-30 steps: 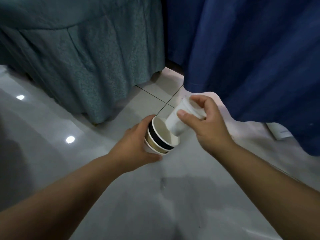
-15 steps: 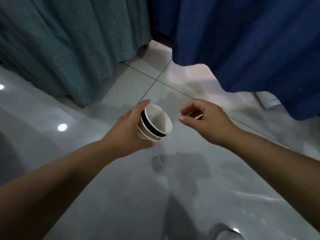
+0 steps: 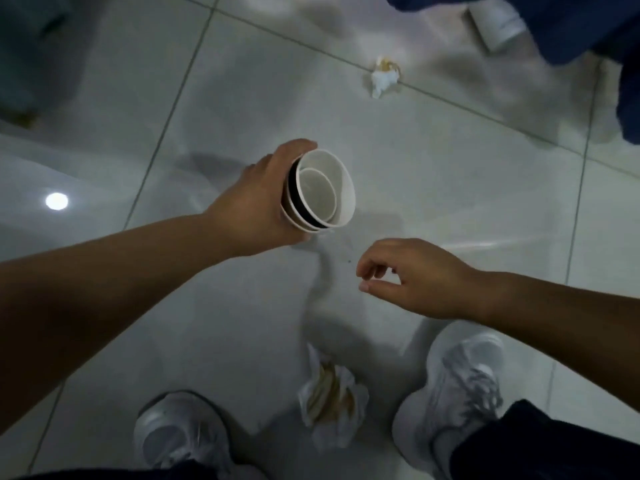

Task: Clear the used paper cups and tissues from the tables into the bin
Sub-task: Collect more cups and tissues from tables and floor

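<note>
Left hand (image 3: 252,206) grasps nested paper cups (image 3: 320,188).
Right hand (image 3: 415,275) loosely curled, empty; crumpled tissue (image 3: 332,400) at its 7 o'clock, on the floor (image 3: 450,188).

An indoor room with a glossy pale tiled floor (image 3: 433,188) that mirrors a ceiling light (image 3: 56,201). Floor-length cloth hangs at the edges, blue drape (image 3: 588,26) at top right and teal fabric (image 3: 31,46) at top left, like skirted tables in a function or dining hall; which one cannot be told.
</note>
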Available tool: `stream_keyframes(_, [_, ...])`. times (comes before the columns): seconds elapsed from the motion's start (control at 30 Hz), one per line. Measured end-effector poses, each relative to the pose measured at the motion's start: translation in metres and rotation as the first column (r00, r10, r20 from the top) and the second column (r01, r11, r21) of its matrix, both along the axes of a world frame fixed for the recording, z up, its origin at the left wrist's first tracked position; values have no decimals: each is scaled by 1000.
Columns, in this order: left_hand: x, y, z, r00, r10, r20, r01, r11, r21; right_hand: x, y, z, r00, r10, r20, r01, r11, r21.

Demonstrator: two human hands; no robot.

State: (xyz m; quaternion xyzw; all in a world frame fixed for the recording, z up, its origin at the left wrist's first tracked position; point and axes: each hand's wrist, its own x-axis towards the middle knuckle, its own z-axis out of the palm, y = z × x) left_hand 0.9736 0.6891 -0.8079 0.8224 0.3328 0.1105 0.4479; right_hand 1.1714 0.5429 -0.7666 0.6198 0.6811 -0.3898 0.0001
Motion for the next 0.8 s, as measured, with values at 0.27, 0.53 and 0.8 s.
stream_keyframes(0.27, [2,-6,-16,995,-99,-25,98,994,-47,-39,-88,-72,921,389,32,-390,916,91])
stream_keyframes(0.53, [2,-23,-26,983,-176,-57,170,982,-86,-61,-158,-141,813,556,170,-576,729,370])
stream_keyframes(0.8, [4,-28,-27,978,-206,-44,204,978,-49,-83,-152,-155,845,491,209,-524,687,503])
